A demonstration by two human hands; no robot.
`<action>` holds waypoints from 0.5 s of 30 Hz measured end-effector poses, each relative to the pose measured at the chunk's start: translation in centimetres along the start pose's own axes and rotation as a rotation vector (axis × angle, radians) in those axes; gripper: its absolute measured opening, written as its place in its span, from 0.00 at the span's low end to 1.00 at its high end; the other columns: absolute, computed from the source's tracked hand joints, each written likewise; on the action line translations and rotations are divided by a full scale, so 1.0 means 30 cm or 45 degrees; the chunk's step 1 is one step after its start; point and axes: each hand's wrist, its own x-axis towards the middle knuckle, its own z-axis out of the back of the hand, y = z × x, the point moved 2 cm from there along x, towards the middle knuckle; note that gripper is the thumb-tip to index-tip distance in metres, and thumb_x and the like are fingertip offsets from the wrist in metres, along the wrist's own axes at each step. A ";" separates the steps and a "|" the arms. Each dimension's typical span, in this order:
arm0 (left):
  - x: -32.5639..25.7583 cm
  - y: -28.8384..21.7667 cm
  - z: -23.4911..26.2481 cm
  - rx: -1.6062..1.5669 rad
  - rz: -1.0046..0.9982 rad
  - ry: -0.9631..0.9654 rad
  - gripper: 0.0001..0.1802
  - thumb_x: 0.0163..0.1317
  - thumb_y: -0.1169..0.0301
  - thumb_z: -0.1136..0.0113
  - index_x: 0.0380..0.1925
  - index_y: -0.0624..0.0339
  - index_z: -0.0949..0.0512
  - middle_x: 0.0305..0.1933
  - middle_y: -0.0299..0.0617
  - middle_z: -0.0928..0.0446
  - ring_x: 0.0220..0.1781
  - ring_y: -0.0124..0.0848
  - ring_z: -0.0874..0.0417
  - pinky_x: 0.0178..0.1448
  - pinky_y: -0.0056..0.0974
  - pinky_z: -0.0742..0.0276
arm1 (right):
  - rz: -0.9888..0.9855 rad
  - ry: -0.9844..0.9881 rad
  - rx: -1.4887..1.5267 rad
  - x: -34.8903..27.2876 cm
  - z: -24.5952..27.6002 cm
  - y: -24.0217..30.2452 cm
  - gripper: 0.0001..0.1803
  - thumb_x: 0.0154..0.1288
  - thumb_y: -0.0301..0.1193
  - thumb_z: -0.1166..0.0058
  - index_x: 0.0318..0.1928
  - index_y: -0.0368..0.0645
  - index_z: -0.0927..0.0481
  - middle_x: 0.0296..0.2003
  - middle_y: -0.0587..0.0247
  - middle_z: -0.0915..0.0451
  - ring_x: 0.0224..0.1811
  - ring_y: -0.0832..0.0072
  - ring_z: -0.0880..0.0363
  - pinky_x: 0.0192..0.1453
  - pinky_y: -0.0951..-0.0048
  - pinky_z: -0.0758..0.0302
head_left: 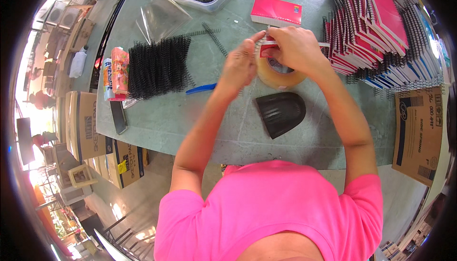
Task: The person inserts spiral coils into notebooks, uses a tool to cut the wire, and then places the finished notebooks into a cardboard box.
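Note:
My left hand and my right hand come together over the far middle of the table. Between them is a small red-covered notebook, its white page edge toward my left hand. My right fingers are closed on its far side and cover much of it. Curled fingers of my left hand pinch at its left edge; the exact contact is partly hidden. Just beneath sits a wide roll of clear tape. Loose black spiral coils lie left of my left hand. Beyond my hands rests a stack of red notebooks.
Black coils lie bunched at left, beside a blue pen-like tool and pink packets. A clear tub stands far off. Spiral notebooks pile up at right. A black curved piece lies nearer me.

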 end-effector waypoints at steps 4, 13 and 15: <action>-0.020 -0.052 0.126 -0.046 -0.085 -0.167 0.25 0.69 0.55 0.56 0.51 0.67 0.28 0.21 0.32 0.32 0.18 0.20 0.36 0.21 0.25 0.40 | 0.124 -0.052 0.346 -0.013 0.013 -0.028 0.11 0.54 0.30 0.45 0.39 0.46 0.22 0.34 0.61 0.18 0.35 0.59 0.20 0.37 0.61 0.26; -0.043 -0.086 0.186 -0.048 -0.233 -0.052 0.08 0.62 0.73 0.44 0.40 0.64 0.26 0.35 0.39 0.24 0.34 0.23 0.26 0.38 0.27 0.30 | 0.096 -0.303 0.057 -0.035 -0.016 0.051 0.08 0.55 0.36 0.46 0.27 0.45 0.24 0.24 0.62 0.21 0.30 0.63 0.21 0.33 0.62 0.27; -0.041 -0.077 0.181 -0.045 -0.336 -0.058 0.09 0.59 0.76 0.41 0.40 0.64 0.26 0.36 0.39 0.24 0.36 0.23 0.25 0.39 0.27 0.29 | 0.077 -0.394 -0.020 -0.040 -0.027 0.067 0.13 0.56 0.41 0.46 0.23 0.46 0.25 0.20 0.64 0.22 0.29 0.66 0.20 0.32 0.62 0.28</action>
